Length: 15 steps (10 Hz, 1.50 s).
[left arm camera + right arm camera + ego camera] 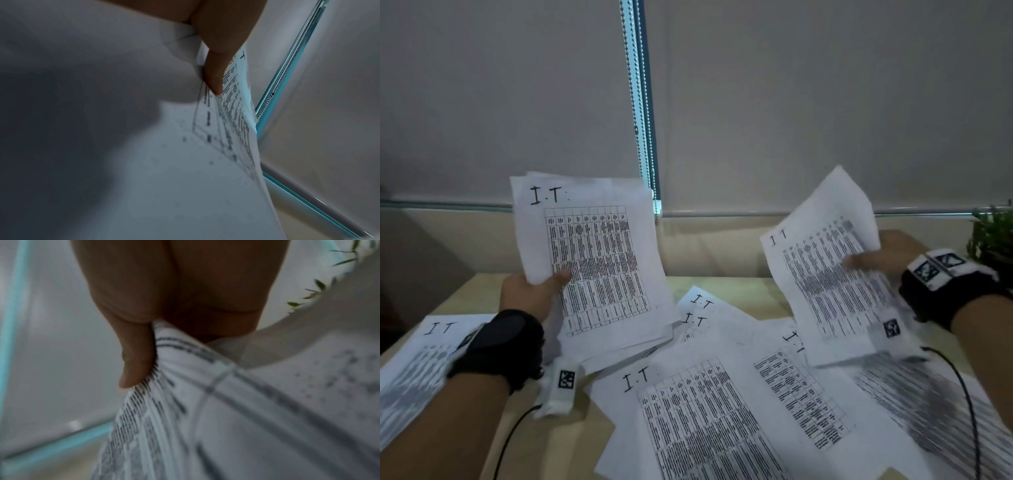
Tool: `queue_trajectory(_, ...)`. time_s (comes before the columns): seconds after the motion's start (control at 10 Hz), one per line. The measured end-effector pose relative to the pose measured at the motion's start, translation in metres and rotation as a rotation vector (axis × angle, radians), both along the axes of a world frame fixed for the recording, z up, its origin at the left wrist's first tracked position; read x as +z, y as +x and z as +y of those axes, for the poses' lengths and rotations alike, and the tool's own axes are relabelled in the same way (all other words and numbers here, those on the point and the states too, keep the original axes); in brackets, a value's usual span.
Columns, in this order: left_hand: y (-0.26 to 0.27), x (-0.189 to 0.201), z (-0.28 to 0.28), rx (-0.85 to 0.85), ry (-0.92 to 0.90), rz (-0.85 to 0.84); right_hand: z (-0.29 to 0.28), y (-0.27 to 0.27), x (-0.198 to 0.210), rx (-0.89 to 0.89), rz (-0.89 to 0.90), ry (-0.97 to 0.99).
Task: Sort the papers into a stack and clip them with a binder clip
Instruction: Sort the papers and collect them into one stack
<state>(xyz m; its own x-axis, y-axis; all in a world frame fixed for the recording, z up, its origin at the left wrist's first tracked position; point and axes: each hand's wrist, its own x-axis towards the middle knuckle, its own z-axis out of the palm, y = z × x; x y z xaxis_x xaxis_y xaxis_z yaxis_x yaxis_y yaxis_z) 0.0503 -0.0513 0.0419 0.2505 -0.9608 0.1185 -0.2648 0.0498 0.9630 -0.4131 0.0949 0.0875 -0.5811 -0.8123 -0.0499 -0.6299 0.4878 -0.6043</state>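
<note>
Head view, left hand (pixel 530 291) grip clamped on paper stack (pixel 599 260), right hand (pixel 890 255) pinching one sheet (pixel 828 274).

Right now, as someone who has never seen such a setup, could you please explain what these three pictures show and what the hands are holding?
There is no machine here: a person works with bare hands and wears a camera on the head and on each wrist. The wide picture is from the head; the two close, blurry ones look along each hand.

The left hand grips a gathered stack of papers, thumb on top. The right hand pinches one printed sheet, lifted off the table. More loose sheets headed "I.T" lie scattered there. A plant stands at the far right. I see no binder clip.
</note>
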Motion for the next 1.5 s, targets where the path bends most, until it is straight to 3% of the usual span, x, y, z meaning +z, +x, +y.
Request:
queue_trajectory(0.1, 0.0, -0.006, -0.003, -0.005, 0.012, 0.007, 0.004, 0.027, 0.041, 0.119, -0.229, -0.212)
queue_trajectory(0.2, 0.003, -0.01, -0.002, 0.011, 0.014, 0.021, -0.001, 0.064, 0.031, 0.164, -0.398, -0.213)
queue_trajectory(0.3, 0.012, -0.01, 0.0, 0.045, 0.006, 0.039, -0.003, 0.109, -0.025, 0.256, -0.423, -0.011)
queue_trajectory(0.4, 0.025, -0.011, 0.0, 0.094, -0.019, 0.044, -0.001, 0.157, -0.08, 0.279, -0.274, 0.259)
queue_trajectory(0.5, 0.035, -0.014, -0.001, 0.101, -0.041, 0.041, -0.006, 0.195, -0.11, 0.242, 0.072, 0.472)
queue_trajectory(0.6, 0.037, -0.016, -0.002, 0.08, -0.06, 0.069, -0.018, 0.214, -0.114, 0.174, 0.284, 0.569)
queue_trajectory(0.8, 0.031, -0.017, -0.004, 0.038, -0.056, 0.098, -0.029, 0.22, -0.125, 0.099, 0.116, 0.53)
queue_trajectory(1.0, 0.03, -0.02, -0.002, 0.03, -0.05, 0.101, -0.024, 0.222, -0.113, 0.074, 0.058, 0.463)
queue_trajectory(1.5, 0.029, -0.023, 0.0, 0.042, -0.067, 0.055, -0.017, 0.241, -0.1, 0.106, 0.101, 0.447)
